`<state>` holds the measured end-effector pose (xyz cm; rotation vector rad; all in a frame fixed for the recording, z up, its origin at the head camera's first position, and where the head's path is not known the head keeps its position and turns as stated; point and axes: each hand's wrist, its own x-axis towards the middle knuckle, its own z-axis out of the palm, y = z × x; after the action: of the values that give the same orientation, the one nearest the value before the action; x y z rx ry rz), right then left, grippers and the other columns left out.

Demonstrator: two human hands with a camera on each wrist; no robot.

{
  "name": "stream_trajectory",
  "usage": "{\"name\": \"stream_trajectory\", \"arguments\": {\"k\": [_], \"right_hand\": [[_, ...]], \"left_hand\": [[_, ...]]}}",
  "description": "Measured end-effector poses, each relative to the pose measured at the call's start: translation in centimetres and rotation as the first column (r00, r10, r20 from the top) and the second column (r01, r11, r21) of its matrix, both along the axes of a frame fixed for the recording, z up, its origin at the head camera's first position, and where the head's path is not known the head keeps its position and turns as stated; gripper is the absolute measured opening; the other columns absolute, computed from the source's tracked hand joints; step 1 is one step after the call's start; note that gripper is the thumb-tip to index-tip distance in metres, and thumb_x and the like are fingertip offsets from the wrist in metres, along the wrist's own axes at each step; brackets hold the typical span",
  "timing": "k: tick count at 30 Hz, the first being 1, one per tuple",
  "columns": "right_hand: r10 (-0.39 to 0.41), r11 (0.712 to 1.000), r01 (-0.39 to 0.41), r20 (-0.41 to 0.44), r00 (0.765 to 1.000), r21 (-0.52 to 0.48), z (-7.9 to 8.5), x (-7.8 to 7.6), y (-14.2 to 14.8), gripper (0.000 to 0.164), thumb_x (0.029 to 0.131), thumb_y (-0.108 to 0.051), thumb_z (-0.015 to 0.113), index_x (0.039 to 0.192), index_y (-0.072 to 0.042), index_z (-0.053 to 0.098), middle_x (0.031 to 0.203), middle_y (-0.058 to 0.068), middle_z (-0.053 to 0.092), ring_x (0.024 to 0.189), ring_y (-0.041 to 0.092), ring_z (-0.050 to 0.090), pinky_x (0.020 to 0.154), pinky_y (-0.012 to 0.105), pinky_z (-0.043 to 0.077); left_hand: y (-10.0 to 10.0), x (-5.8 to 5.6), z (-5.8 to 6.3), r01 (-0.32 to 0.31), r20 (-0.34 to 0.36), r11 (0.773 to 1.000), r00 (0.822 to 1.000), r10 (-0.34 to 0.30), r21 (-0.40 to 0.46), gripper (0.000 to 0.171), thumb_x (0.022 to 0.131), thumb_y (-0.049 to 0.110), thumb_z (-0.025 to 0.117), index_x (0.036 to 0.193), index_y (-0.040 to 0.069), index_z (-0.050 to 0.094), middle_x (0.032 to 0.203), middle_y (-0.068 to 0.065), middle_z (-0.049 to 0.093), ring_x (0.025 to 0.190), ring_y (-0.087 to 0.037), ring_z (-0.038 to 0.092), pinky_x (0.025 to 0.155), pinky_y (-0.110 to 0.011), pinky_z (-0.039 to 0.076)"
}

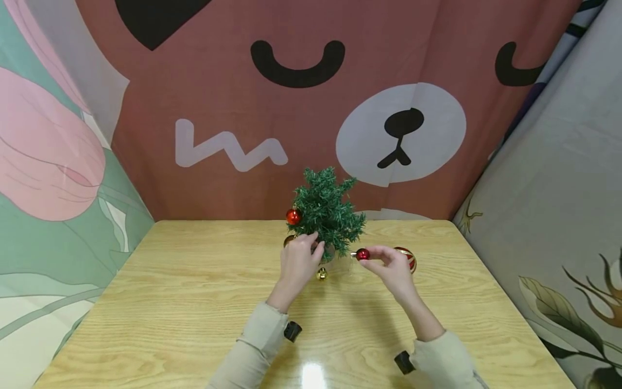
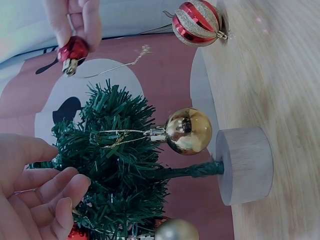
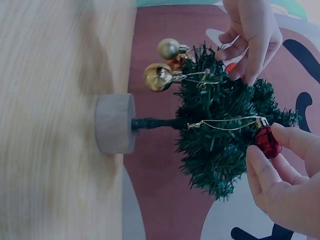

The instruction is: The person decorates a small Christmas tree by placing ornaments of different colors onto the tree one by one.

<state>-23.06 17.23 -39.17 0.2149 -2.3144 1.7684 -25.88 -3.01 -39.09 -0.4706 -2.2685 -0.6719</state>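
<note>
My right hand (image 1: pixel 396 273) pinches a small dark red Christmas ball (image 3: pixel 268 142) by its round body, just right of the little artificial Christmas tree (image 1: pixel 326 208). From the ball's cap (image 3: pixel 261 121) a gold thread loop trails out in front of the branches in the right wrist view. At the front left of the tree is my left hand (image 1: pixel 299 265), its loosely bent fingers (image 3: pixel 255 60) at the branches and nothing visible held between them. A shiny gold ball (image 2: pixel 189 131) hangs from a low branch by its thread. Another red ball (image 1: pixel 293 216) hangs on the tree's left side.
The tree stands on a round wooden base (image 2: pixel 245 165) upon the wood-grain table (image 1: pixel 194 302). Beside it on the right lies a larger red-and-gold striped ball (image 2: pixel 196 22). A pale gold ball (image 3: pixel 168 48) hangs at the left. A printed bear curtain (image 1: pixel 218 189) closes the back.
</note>
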Motion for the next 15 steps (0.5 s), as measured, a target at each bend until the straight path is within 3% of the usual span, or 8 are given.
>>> {"name": "stream_trajectory", "arguments": {"k": [15], "right_hand": [[0.034,0.997,-0.037,-0.047,0.998,-0.074,1.8,-1.3,-2.6,0.029,0.073,0.002,0.071,0.1,0.009,0.061,0.091,0.02,0.062,0.08,0.009,0.058,0.07,0.021,0.048]], "left_hand": [[-0.1,-0.2,0.1,0.0,-0.014,1.0,1.0,0.0,0.0,0.022,0.08,0.017,0.066,0.095,0.0,0.07,0.07,-0.006,0.064,0.038,-0.006,0.042,0.034,-0.014,0.026]]}}
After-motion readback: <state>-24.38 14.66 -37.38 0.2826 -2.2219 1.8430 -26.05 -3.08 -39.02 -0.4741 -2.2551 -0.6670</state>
